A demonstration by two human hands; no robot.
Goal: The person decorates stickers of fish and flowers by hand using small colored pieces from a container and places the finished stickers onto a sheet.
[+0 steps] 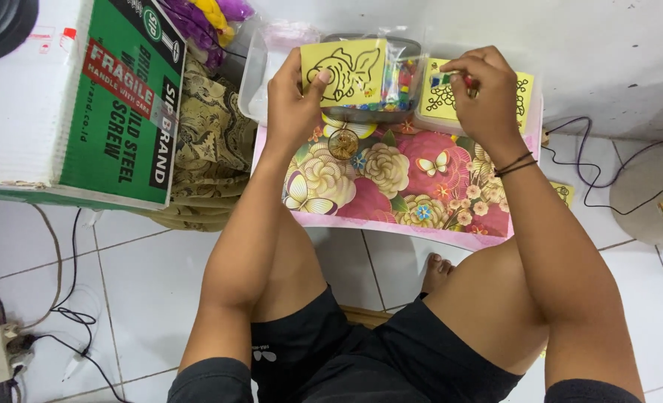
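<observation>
over the small floral table (391,195), the left hand (293,104) grips a yellow fish card (344,73) upright against a clear box of coloured bits (391,82), while the right hand (481,93) pinches something small, perhaps a bead, above a second yellow card (442,101).

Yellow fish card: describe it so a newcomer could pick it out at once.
Start at the small floral-topped table above the person's knees. At its far edge, the left hand holds up a yellow card in front of a clear bag of coloured beads. It bears a black fish outline, while the other yellow card, under the right hand, shows a rounded, looping pattern.
</observation>
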